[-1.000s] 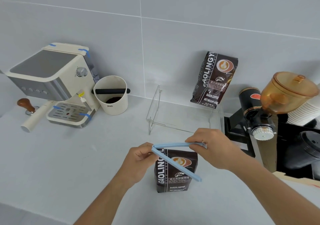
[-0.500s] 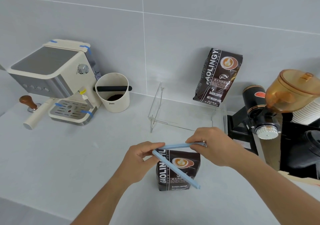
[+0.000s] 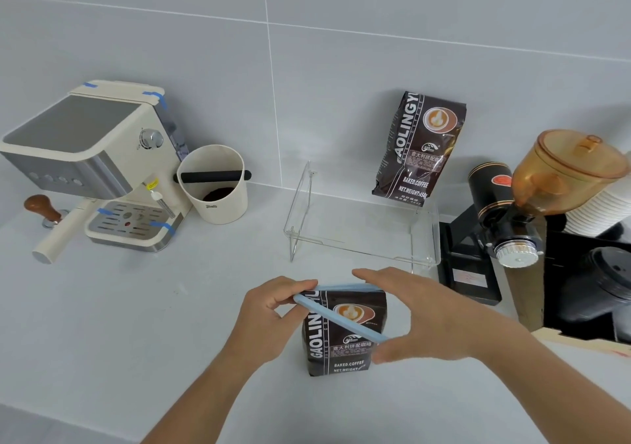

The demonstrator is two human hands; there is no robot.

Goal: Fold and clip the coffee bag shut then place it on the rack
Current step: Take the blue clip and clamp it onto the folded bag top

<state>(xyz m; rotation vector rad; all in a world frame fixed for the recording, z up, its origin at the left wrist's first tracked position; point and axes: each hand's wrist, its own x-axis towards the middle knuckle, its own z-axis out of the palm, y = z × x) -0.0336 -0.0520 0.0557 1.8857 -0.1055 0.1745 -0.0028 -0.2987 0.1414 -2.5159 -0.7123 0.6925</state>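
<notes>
Dark brown coffee bag (image 3: pixel 343 332) stands upright on the grey counter (image 3: pixel 136 324), long axis vertical, folded top toward 12 o'clock. Left hand (image 3: pixel 269 317) pinches the hinge end of the blue clip (image 3: pixel 336 314) at the bag's 10 o'clock corner. One clip arm lies along the top fold; the other angles toward 4 o'clock. Right hand (image 3: pixel 423 317), fingers spread, spans both arm ends. Clear rack (image 3: pixel 362 225) stands at 12 o'clock, apart from the bag.

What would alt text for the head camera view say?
Two hands fit an open blue clip over the folded top of a coffee bag on a grey counter: left hand at the hinge, right hand at the free end. Behind stands a clear rack.
</notes>
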